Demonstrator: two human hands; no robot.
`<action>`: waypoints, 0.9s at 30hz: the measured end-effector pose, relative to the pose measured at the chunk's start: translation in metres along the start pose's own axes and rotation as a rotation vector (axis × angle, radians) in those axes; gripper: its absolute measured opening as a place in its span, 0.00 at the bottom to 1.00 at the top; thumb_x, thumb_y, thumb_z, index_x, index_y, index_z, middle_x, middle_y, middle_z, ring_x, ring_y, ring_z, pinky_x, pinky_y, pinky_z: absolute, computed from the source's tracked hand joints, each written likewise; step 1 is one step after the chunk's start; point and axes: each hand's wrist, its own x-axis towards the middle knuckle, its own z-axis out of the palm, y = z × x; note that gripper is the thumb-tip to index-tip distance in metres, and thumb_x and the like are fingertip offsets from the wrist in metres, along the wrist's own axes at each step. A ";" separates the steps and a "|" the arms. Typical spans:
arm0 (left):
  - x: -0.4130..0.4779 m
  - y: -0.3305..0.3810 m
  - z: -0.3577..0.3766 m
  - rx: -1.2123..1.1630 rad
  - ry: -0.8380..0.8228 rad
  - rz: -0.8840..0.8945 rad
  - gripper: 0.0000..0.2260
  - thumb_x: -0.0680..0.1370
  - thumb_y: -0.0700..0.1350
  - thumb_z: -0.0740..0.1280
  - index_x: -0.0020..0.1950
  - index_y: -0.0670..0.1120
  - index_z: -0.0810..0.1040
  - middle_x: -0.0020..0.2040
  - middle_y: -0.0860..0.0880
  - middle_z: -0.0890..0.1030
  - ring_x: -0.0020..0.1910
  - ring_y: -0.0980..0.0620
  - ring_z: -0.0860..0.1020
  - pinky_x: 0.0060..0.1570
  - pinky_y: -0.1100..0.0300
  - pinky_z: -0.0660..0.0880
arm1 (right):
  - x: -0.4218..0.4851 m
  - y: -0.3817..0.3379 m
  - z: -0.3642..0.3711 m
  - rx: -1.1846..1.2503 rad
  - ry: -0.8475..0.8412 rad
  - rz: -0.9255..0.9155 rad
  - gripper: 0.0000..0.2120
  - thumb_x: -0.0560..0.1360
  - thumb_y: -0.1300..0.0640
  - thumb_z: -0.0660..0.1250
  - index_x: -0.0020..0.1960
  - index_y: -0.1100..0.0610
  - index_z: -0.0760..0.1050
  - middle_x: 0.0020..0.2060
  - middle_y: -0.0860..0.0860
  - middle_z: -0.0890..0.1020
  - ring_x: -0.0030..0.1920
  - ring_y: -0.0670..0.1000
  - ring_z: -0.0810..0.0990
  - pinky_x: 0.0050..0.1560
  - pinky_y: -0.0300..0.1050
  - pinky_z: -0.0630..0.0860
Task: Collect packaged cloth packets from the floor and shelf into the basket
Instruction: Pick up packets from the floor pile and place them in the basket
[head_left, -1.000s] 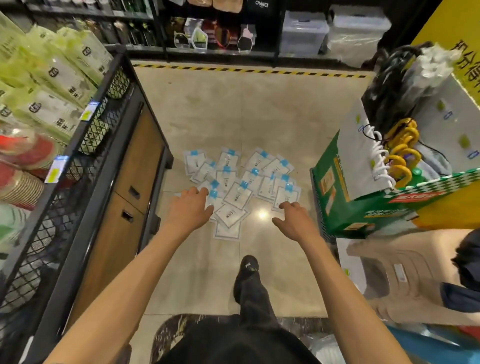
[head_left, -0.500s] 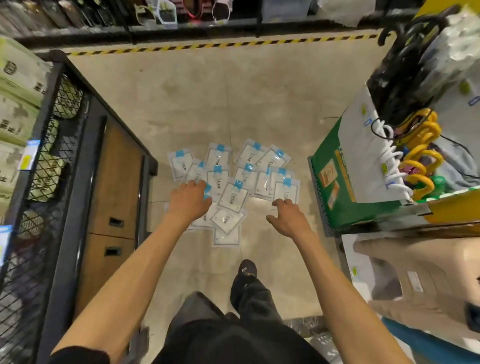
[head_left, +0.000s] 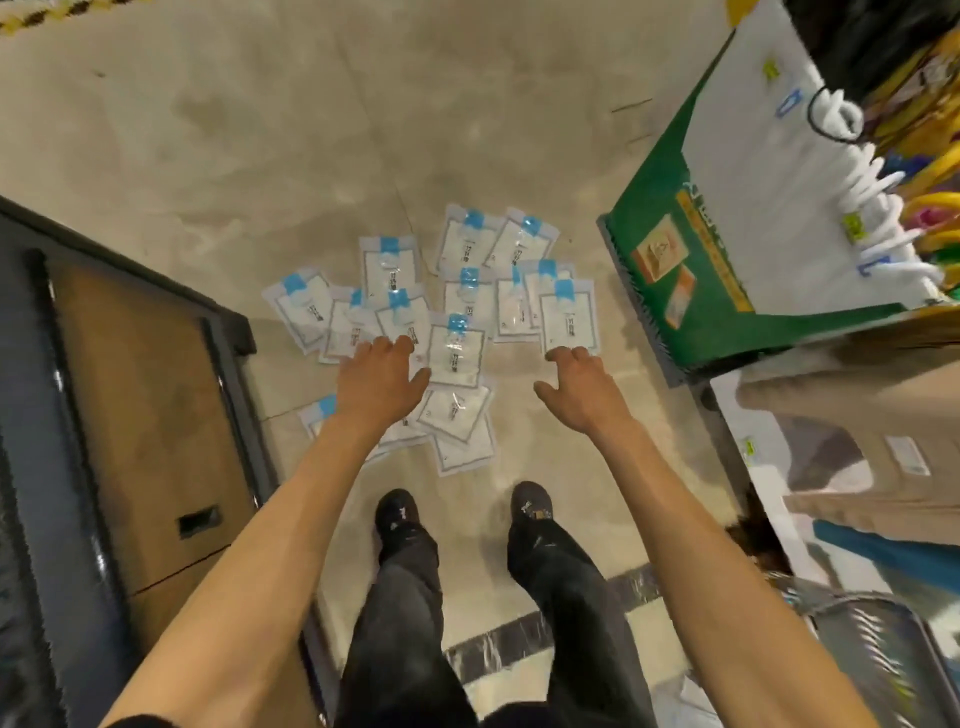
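Packets (head_left: 456, 349): clear sleeves with blue tabs, overlapping in a loose pile on the floor (head_left: 234, 130) before our feet. Left hand (head_left: 382, 382) over the pile, right hand (head_left: 584, 395) at its edge; fingers relaxed, grasping nothing. We suggest sweeping overlapped ones together, then lifting them as a stack.

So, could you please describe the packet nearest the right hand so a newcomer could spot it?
Start at the big green box on the right; white packets with blue tabs are spread on the floor left of it. The wanted packet is the rightmost, closest to the box. It lies atop its neighbours, fingers of the right hand at its lower edge.
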 end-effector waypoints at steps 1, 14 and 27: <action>0.015 -0.010 0.014 -0.012 -0.025 0.006 0.23 0.83 0.57 0.59 0.74 0.46 0.68 0.68 0.41 0.74 0.67 0.39 0.71 0.61 0.46 0.70 | 0.014 -0.001 0.017 0.032 -0.011 0.025 0.26 0.81 0.49 0.63 0.75 0.57 0.63 0.71 0.59 0.68 0.70 0.61 0.67 0.65 0.54 0.68; 0.243 -0.100 0.262 -0.096 -0.141 0.001 0.22 0.82 0.55 0.62 0.72 0.44 0.70 0.66 0.40 0.74 0.66 0.39 0.72 0.61 0.46 0.72 | 0.222 0.055 0.299 0.279 -0.074 0.256 0.26 0.81 0.51 0.63 0.75 0.60 0.63 0.70 0.62 0.68 0.69 0.63 0.68 0.64 0.52 0.69; 0.432 -0.128 0.438 -0.249 -0.038 -0.121 0.32 0.80 0.59 0.65 0.75 0.40 0.63 0.71 0.38 0.70 0.70 0.37 0.69 0.64 0.43 0.71 | 0.383 0.105 0.492 0.503 0.046 0.458 0.26 0.78 0.51 0.67 0.69 0.64 0.65 0.65 0.61 0.70 0.66 0.63 0.71 0.58 0.51 0.72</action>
